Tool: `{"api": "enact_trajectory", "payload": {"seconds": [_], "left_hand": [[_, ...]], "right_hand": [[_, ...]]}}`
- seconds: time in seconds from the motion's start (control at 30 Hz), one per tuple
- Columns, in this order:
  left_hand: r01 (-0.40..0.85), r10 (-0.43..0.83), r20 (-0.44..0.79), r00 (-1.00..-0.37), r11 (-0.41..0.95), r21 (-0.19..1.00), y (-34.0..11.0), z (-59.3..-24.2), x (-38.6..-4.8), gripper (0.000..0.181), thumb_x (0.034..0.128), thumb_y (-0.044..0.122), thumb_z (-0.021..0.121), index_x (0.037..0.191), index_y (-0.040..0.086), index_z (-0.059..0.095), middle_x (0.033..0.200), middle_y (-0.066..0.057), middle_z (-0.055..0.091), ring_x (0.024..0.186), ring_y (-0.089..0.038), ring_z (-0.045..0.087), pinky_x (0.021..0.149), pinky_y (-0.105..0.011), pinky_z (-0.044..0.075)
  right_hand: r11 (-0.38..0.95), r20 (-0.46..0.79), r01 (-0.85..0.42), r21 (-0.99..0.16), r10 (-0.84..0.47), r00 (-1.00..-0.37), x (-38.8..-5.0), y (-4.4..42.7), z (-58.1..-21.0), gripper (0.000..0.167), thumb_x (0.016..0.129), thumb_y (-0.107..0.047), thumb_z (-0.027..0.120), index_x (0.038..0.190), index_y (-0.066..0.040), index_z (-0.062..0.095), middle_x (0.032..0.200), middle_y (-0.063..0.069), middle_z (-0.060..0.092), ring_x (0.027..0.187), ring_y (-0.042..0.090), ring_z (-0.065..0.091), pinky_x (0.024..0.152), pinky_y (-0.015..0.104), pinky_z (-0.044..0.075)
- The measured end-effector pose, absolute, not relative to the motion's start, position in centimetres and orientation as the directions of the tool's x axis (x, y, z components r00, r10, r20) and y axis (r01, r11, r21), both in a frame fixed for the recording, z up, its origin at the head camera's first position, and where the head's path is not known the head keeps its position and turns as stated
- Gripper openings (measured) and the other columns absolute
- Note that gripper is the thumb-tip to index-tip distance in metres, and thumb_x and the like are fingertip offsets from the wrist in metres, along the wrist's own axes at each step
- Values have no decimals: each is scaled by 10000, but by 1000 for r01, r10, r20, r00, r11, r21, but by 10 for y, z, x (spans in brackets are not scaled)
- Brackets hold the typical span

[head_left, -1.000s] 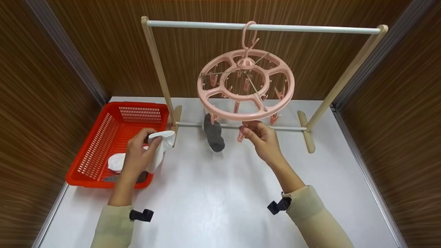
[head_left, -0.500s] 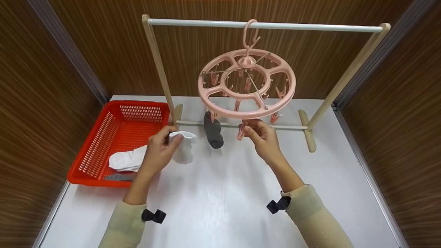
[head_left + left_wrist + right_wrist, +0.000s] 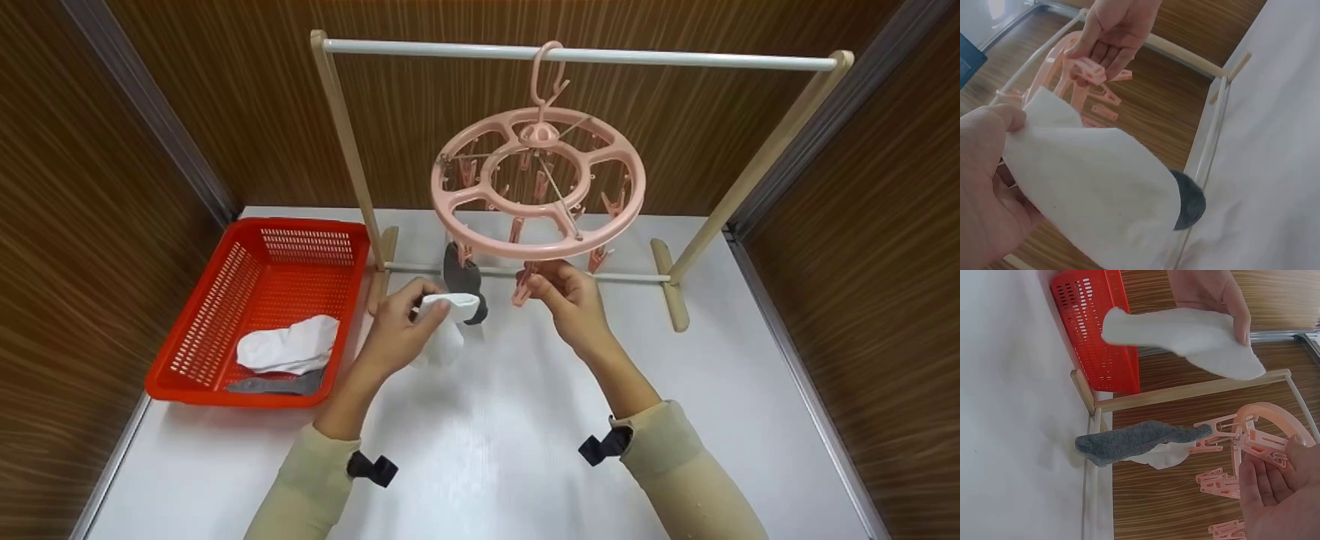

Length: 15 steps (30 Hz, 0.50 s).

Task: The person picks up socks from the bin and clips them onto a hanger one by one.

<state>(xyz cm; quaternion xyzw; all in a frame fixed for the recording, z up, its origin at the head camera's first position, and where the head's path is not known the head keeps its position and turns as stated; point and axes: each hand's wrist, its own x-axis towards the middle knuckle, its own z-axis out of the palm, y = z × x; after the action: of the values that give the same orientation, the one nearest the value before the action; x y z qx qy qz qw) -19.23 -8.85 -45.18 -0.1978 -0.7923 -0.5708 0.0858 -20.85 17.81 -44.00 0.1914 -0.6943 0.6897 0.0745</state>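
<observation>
My left hand (image 3: 394, 334) pinches a white sock (image 3: 442, 341) at its cuff, and the sock hangs down in front of the drying hanger. In the left wrist view the same sock (image 3: 1100, 185) fills the middle. A pink clothespin (image 3: 523, 291) is pinched between thumb and fingers of my right hand (image 3: 579, 307), under the front rim of the round pink hanger (image 3: 510, 247). To the left of that clothespin hangs a grey sock (image 3: 459, 274), partly hidden by the white one. Behind the grey sock (image 3: 1134, 441), the right wrist view shows another white piece (image 3: 1165, 454).
A rack with a white bar (image 3: 675, 58) and wooden legs holds up the hanger, which carries several more pink clothespins (image 3: 613, 204). At the left stands a red basket (image 3: 191, 315) with white socks (image 3: 289, 345) and a grey sock (image 3: 277, 385) inside. Wood-patterned walls enclose the white tabletop (image 3: 487, 450).
My left hand has carried the white sock from over the red basket rightward, close to the hanging grey sock. My right hand has stayed at the same clothespin.
</observation>
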Motion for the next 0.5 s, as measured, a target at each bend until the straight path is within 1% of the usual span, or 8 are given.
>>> {"api": "enact_trajectory", "payload": {"seconds": [0.07, 0.17, 0.37, 0.5], "left_hand": [[397, 220, 347, -912, 253, 882, -82, -452, -192, 123, 974, 181, 641, 1064, 96, 641, 990, -33, 680, 860, -179, 608, 766, -341, 569], [379, 214, 333, -918, 233, 896, -74, -455, -194, 131, 973, 155, 638, 1090, 99, 654, 1047, -59, 707, 897, -189, 651, 812, -394, 585], [327, 206, 290, -935, 177, 928, -65, -457, -198, 204, 956, 169, 679, 1125, 55, 683, 1044, -65, 712, 885, -167, 643, 755, -289, 550], [308, 194, 278, -941, 148, 940, -62, -458, -199, 231, 893, 210, 758, 1079, 76, 727, 993, -51, 722, 854, -157, 637, 715, -265, 541]], "right_hand": [[-31, 376, -377, -926, -169, -911, -208, 178, -440, 202, 1007, -70, 566, 1141, 67, 631, 955, 233, 686, 804, 253, 708, 823, 382, 588], [-30, 384, -385, -922, -170, -908, -209, 177, -441, 208, 1011, -53, 551, 1136, 97, 621, 944, 247, 683, 785, 262, 711, 817, 377, 590], [-13, 368, -370, -929, -143, -919, -207, 178, -440, 182, 1010, -13, 529, 1131, 64, 641, 952, 280, 679, 785, 274, 712, 816, 365, 590], [7, 352, -355, -935, -118, -928, -204, 177, -436, 190, 1008, -3, 529, 1141, 79, 637, 979, 295, 674, 809, 261, 714, 822, 353, 590]]}}
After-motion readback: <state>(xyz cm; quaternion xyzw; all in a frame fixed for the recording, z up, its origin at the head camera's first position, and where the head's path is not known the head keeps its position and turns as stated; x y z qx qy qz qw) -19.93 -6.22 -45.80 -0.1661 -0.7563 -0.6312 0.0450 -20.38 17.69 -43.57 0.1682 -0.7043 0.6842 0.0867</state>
